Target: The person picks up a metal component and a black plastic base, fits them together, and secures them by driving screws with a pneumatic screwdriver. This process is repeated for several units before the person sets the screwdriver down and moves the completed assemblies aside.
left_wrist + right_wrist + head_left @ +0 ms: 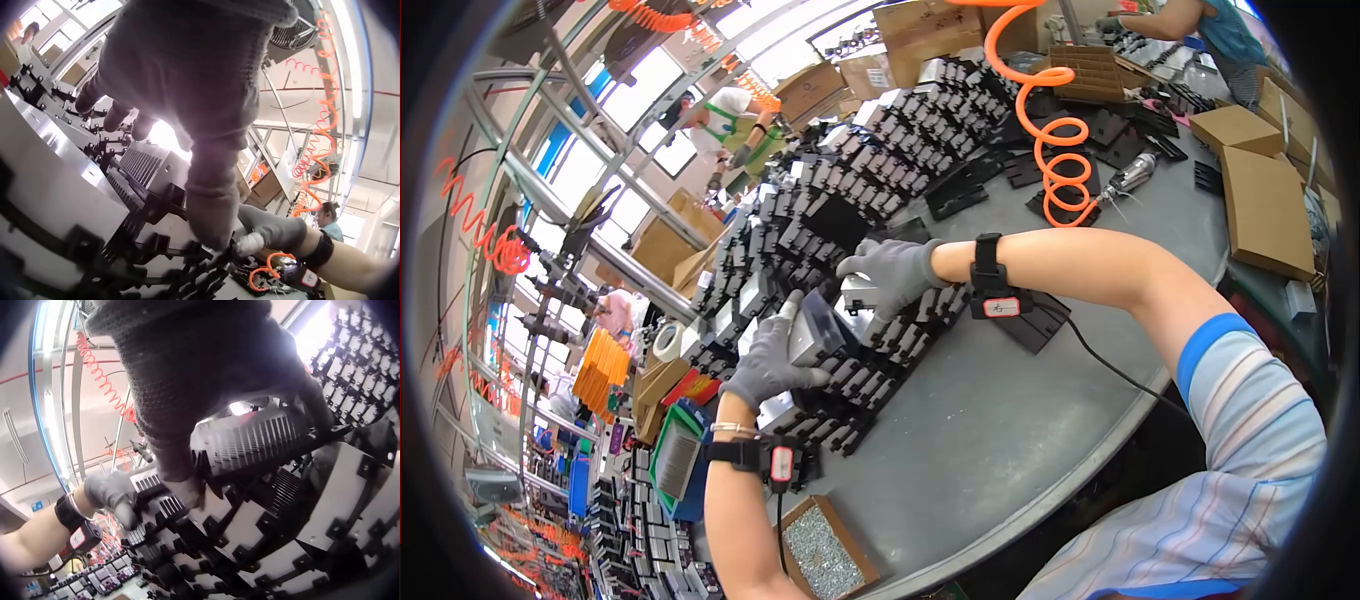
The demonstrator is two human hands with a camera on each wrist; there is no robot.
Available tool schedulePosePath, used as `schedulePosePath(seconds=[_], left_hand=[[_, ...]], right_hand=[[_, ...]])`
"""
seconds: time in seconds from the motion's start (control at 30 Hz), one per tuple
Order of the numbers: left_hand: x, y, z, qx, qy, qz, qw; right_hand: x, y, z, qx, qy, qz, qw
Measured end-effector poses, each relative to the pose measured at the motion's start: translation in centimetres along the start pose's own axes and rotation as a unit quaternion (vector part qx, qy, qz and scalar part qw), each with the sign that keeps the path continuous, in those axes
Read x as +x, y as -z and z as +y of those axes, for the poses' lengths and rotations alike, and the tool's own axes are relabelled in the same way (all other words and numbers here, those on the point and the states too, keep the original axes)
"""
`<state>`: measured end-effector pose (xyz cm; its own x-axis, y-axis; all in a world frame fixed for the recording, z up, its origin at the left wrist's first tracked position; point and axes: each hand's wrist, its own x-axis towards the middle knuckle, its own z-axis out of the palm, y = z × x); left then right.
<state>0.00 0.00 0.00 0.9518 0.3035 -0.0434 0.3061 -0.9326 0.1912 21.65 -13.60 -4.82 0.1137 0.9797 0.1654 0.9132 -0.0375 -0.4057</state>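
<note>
Both hands wear grey gloves and reach into a wide stack of finned metal housings with black end brackets [880, 375]. My right hand [900, 275] grips one finned metal housing [256, 440], thumb at one end and fingers at the other, above the stacked rows. To its left, my left hand [768, 365] lies over the stack with thumb and fingers spread apart. In the left wrist view, a finned block [153, 165] shows beyond the gap between that hand's thumb [212, 219] and fingers. A housing with a dark, glossy face [825, 325] stands between the two hands.
An orange coiled air hose [1065, 185] hangs to a power screwdriver [1130, 178] on the grey table [970, 440]. A box of small metal parts [825, 550] sits at the front edge. Cartons [1265, 210] stand at right; other people work beyond.
</note>
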Motion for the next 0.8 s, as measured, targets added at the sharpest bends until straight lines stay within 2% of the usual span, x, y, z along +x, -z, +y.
schedulePosePath(seconds=[0.07,0.1,0.17,0.2,0.23,0.3,0.33,0.37,0.43,0.5,0.57,0.6,0.67,0.7,0.77,0.8], left_hand=[[-0.2,-1.7,-1.1,-0.001,-0.001,0.045,0.999],[-0.3,1.5,-0.4,0.071,0.026,0.051,0.996],[-0.8,0.7,1.0,0.041,-0.011,0.158,0.987],[-1.3,0.1,0.9,-0.077,0.014,0.212,0.974],[-1.7,0.6,2.1,0.006,-0.029,0.256,0.966],[-1.3,1.7,5.1,0.068,0.036,0.151,0.986],[-0.1,1.2,5.9,0.135,0.04,0.146,0.979],[0.8,1.0,6.9,0.121,0.062,0.13,0.982],[3.3,0.3,7.2,0.092,0.068,0.101,0.988],[4.2,-0.6,7.9,0.084,0.088,0.099,0.988],[4.8,-1.7,8.3,0.042,0.07,0.128,0.988],[4.8,-1.7,9.1,0.066,0.102,0.071,0.99],[5.4,-2.7,8.1,0.067,0.11,0.059,0.99],[5.5,-2.8,8.0,0.067,0.118,0.046,0.99],[5.7,-2.8,7.6,0.067,0.125,0.022,0.99],[5.7,-2.9,7.5,0.137,0.104,0.024,0.985]], right_hand=[[-0.4,0.1,0.1,0.005,0.006,0.01,1.0],[-0.1,1.8,-0.6,0.002,0.016,0.044,0.999],[-1.6,3.0,1.7,-0.154,0.114,0.096,0.977],[-2.9,4.2,1.9,-0.195,0.112,0.055,0.973],[-2.8,4.4,2.6,-0.225,0.134,0.043,0.964],[-2.7,4.6,2.9,-0.229,0.167,-0.014,0.959],[-2.3,4.4,2.9,-0.24,0.175,-0.034,0.954],[-1.8,4.1,2.8,-0.252,0.182,-0.052,0.949],[-1.8,4.5,2.3,-0.221,0.164,-0.046,0.96],[-1.8,5.0,2.4,-0.193,0.065,-0.151,0.967],[-2.1,4.0,3.9,-0.174,0.071,-0.126,0.974],[-2.5,3.8,4.3,-0.181,0.094,-0.107,0.973],[-3.1,3.1,5.2,-0.153,0.121,-0.045,0.98],[-2.9,2.6,5.8,-0.151,0.121,-0.044,0.98],[-2.6,1.6,7.1,-0.067,0.119,0.015,0.991],[-3.5,1.9,6.7,0.025,0.071,0.004,0.997]])
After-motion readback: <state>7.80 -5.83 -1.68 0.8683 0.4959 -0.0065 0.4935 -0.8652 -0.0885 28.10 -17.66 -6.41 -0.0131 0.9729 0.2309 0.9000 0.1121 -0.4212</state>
